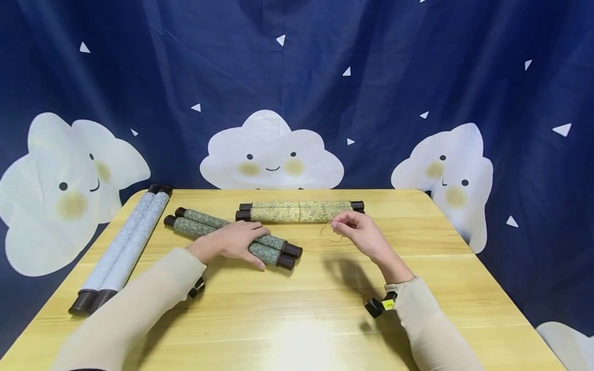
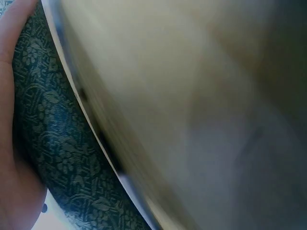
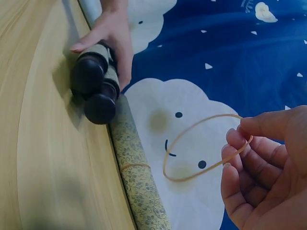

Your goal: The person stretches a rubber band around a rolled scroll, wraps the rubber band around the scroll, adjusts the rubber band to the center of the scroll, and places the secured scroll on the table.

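My left hand [image 1: 232,241] grips a green patterned scroll [image 1: 266,254] with two rolled halves side by side and dark brown end knobs. Its thumb lies along the near side, the fingers over the far side; the left wrist view shows the green cloth [image 2: 53,124] close up. With thumb and fingertips, my right hand [image 1: 364,234] pinches a thin tan rubber band [image 3: 180,180], which hangs as an open loop to the right of the green scroll. Behind the hands lies a yellow patterned scroll [image 1: 274,212], with a similar band [image 1: 299,211] round its middle.
Along the table's left side lies a longer light blue scroll [image 1: 137,239] with dark end knobs. The wooden table [image 1: 287,304] meets a dark blue curtain [image 1: 371,103] printed with clouds at its back edge. Small black devices are strapped at both wrists.
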The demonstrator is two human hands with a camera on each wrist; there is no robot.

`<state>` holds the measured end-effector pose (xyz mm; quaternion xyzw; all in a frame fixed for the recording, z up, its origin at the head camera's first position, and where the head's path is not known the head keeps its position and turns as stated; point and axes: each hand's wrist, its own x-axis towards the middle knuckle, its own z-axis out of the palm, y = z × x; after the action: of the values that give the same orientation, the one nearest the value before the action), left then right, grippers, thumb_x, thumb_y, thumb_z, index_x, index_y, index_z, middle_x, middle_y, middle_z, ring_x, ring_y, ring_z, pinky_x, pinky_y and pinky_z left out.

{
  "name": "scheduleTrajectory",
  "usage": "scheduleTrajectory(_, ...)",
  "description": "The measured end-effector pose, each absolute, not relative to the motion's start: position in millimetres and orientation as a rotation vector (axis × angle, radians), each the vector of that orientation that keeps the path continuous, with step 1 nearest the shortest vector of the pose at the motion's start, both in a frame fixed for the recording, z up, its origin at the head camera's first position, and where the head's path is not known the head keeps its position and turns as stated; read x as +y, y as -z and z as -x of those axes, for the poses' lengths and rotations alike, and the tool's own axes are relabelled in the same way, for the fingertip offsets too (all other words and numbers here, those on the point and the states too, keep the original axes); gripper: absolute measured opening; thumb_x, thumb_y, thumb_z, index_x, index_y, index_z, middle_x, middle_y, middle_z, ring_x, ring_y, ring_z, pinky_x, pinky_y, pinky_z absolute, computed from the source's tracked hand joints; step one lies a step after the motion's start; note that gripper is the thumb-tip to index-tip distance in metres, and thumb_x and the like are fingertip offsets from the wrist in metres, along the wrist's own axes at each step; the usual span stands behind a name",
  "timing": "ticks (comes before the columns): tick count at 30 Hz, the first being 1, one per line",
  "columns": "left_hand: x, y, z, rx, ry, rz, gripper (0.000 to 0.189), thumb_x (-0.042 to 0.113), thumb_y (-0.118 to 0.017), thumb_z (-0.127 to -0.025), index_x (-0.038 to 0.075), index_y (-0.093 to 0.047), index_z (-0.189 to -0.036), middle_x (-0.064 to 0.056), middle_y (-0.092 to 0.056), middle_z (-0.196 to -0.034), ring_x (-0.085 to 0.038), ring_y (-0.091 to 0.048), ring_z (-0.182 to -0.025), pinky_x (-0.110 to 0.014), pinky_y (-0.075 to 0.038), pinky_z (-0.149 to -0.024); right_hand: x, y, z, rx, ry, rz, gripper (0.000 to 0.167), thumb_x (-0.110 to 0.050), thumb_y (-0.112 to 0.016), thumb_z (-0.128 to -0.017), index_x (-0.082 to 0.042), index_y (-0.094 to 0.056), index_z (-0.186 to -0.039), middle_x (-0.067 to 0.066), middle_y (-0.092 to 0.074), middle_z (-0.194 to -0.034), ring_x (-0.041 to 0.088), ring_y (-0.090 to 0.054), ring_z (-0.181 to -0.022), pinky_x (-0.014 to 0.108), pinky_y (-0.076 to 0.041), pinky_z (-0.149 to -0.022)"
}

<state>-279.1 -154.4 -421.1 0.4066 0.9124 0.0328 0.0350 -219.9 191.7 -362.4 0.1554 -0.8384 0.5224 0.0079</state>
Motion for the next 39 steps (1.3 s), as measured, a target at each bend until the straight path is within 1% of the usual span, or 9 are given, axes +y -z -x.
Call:
scheduleTrajectory(8, -139.7, 414.9, 271.3, 2.854, -0.081, -1.238, 0.106, 0.088, -0.048, -0.072, 0.012, -0.045, -0.145, -0.008, -0.053, -0.135, -0.029, -0.053, -0.12, -0.05, -0.039, -0.105, 193.7, 361.8, 222.0, -2.585, -1.616, -0.409, 0.016, -0.012, -0.061, -0.097, 0.003, -0.066, -0.103, 0.011, -0.068, -0.096, 0.019, -0.062, -0.086, 0.031, -0.052, -0.076)
scheduleTrajectory(13, -128.7, 411.0, 264.1, 2.883, -0.119, -1.228, 0.109, 0.091, -0.044, -0.071, 0.009, -0.046, -0.143, -0.007, -0.055, -0.135, -0.028, -0.057, -0.116, -0.047, -0.045, -0.101, 193.9, 360.7, 222.4, -2.576, -1.603, -0.386, 0.015, -0.012, -0.062, -0.097, 0.001, -0.067, -0.102, 0.008, -0.068, -0.092, 0.023, -0.061, -0.084, 0.027, -0.051, -0.071)
scheduleTrajectory(20, -111.6, 405.4, 251.3, 2.922, -0.184, -1.16, 0.11, 0.09, -0.047, -0.07, 0.009, -0.046, -0.143, -0.01, -0.053, -0.141, -0.031, -0.056, -0.12, -0.047, -0.046, -0.1, 193.8, 361.5, 222.7, -2.551, -1.629, -0.371, 0.018, -0.011, -0.06, -0.098, 0.005, -0.065, -0.106, 0.011, -0.069, -0.096, 0.021, -0.061, -0.086, 0.027, -0.052, -0.075)
scheduleTrajectory(22, -107.4, 402.8, 248.2, 2.934, -0.2, -1.143, 0.11, 0.091, -0.047, -0.07, 0.009, -0.046, -0.144, -0.01, -0.053, -0.14, -0.031, -0.056, -0.119, -0.047, -0.046, -0.1, 194.3, 362.3, 223.5, -2.54, -1.629, -0.375, 0.018, -0.01, -0.06, -0.098, 0.006, -0.065, -0.105, 0.01, -0.069, -0.094, 0.022, -0.062, -0.086, 0.029, -0.053, -0.077)
scheduleTrajectory(25, -101.3, 398.4, 244.0, 2.946, -0.208, -1.118, 0.109, 0.09, -0.047, -0.07, 0.011, -0.045, -0.145, -0.011, -0.053, -0.14, -0.031, -0.057, -0.119, -0.046, -0.047, -0.1, 194.5, 362.2, 224.1, -2.519, -1.63, -0.37, 0.015, -0.011, -0.062, -0.097, 0.003, -0.065, -0.101, 0.009, -0.068, -0.09, 0.021, -0.061, -0.083, 0.027, -0.053, -0.074)
scheduleTrajectory(28, -95.0, 393.6, 240.1, 2.953, -0.211, -1.105, 0.109, 0.09, -0.046, -0.071, 0.01, -0.044, -0.145, -0.011, -0.054, -0.139, -0.031, -0.058, -0.117, -0.044, -0.047, -0.099, 194.5, 362.2, 224.4, -2.501, -1.634, -0.358, 0.014, -0.013, -0.063, -0.096, 0.0, -0.066, -0.098, 0.01, -0.067, -0.089, 0.023, -0.06, -0.081, 0.026, -0.052, -0.072)
scheduleTrajectory(32, -86.8, 390.3, 235.9, 2.966, -0.232, -1.088, 0.111, 0.092, -0.041, -0.071, 0.009, -0.044, -0.145, -0.012, -0.054, -0.139, -0.031, -0.059, -0.116, -0.042, -0.047, -0.1, 193.4, 360.0, 222.4, -2.505, -1.634, -0.357, 0.014, -0.013, -0.063, -0.096, 0.001, -0.066, -0.098, 0.011, -0.067, -0.089, 0.032, -0.061, -0.086, 0.026, -0.052, -0.073)
scheduleTrajectory(35, -80.8, 389.4, 233.8, 2.975, -0.264, -1.061, 0.111, 0.091, -0.041, -0.071, 0.008, -0.044, -0.145, -0.012, -0.053, -0.14, -0.031, -0.058, -0.117, -0.042, -0.046, -0.101, 191.9, 357.5, 219.5, -2.523, -1.607, -0.382, 0.016, -0.013, -0.063, -0.097, 0.002, -0.066, -0.101, 0.009, -0.068, -0.09, 0.03, -0.062, -0.086, 0.025, -0.053, -0.074)
scheduleTrajectory(39, -73.9, 388.5, 232.3, 2.995, -0.304, -1.004, 0.106, 0.087, -0.048, -0.073, 0.009, -0.045, -0.145, -0.013, -0.054, -0.139, -0.031, -0.06, -0.114, -0.043, -0.049, -0.098, 189.3, 354.4, 214.7, -2.541, -1.544, -0.423, 0.015, -0.015, -0.064, -0.096, -0.001, -0.068, -0.101, 0.007, -0.066, -0.088, 0.022, -0.059, -0.08, 0.025, -0.049, -0.066)
